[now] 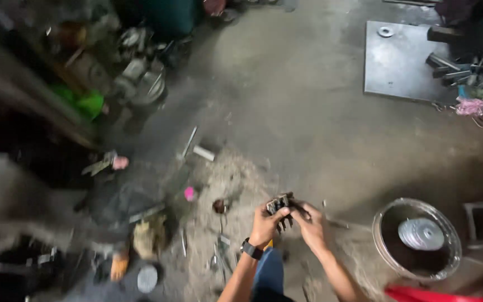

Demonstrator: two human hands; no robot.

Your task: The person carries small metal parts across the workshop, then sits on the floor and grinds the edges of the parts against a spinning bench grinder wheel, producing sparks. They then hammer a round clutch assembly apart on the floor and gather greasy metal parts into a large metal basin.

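Note:
Both my hands hold one small dark metal part (282, 204) with several prongs hanging from it, low in the middle of the view above the workshop floor. My left hand (266, 225), with a black watch on its wrist, grips the part's left side. My right hand (310, 223) grips its right side, fingers curled on it. The frame is blurred, so the part's exact shape is unclear.
A round clear-rimmed basin (386, 246) with a metal disc inside stands at the lower right. A flat steel plate (395, 67) lies at the upper right beside scattered tools. Engine parts and clutter (141, 84) crowd the left. Small tools (219, 254) lie on the dusty floor.

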